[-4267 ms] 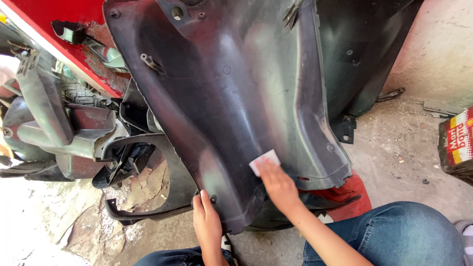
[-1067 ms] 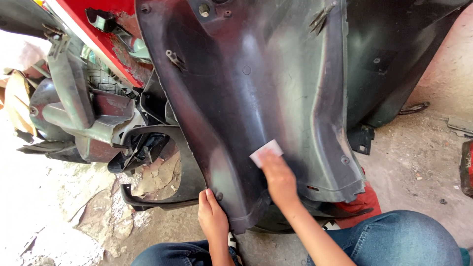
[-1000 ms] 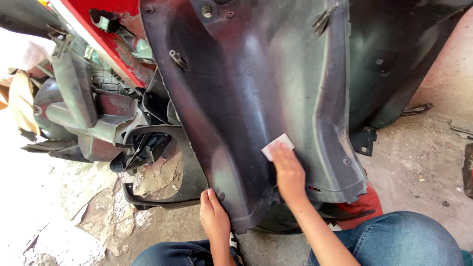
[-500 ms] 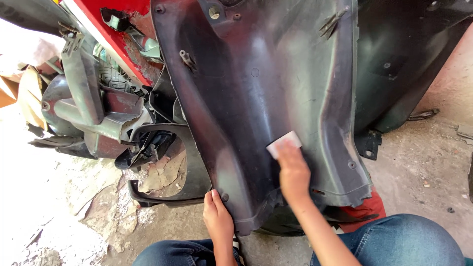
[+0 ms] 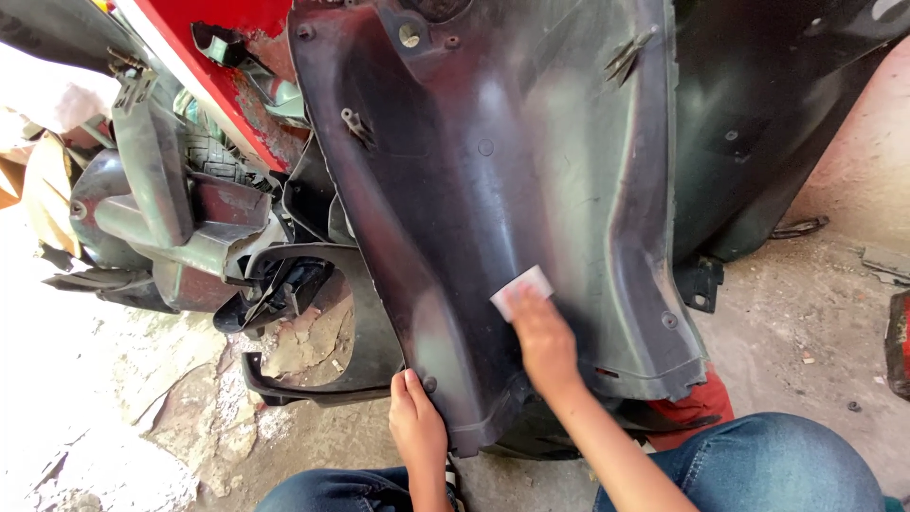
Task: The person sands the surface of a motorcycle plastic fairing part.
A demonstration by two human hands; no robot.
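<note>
A large dark grey plastic body panel (image 5: 493, 171) stands tilted in front of me. My right hand (image 5: 542, 343) presses a small pale rectangular pad (image 5: 522, 290) flat against the panel's lower middle. My left hand (image 5: 417, 427) grips the panel's bottom edge near its lower left corner, fingers curled over the rim. Both forearms rise from my knees in blue jeans (image 5: 758, 469).
Behind the panel lie a red body part (image 5: 218, 71), grey and black plastic mouldings (image 5: 180, 228) and a black ring-shaped frame (image 5: 313, 379). Another black panel (image 5: 768, 123) leans at right. The ground is rough concrete (image 5: 806, 332) with debris.
My right hand has slid the pale pad up and to the right across the panel. The view shifted so the left-hand parts sit further right. My left hand keeps its hold.
</note>
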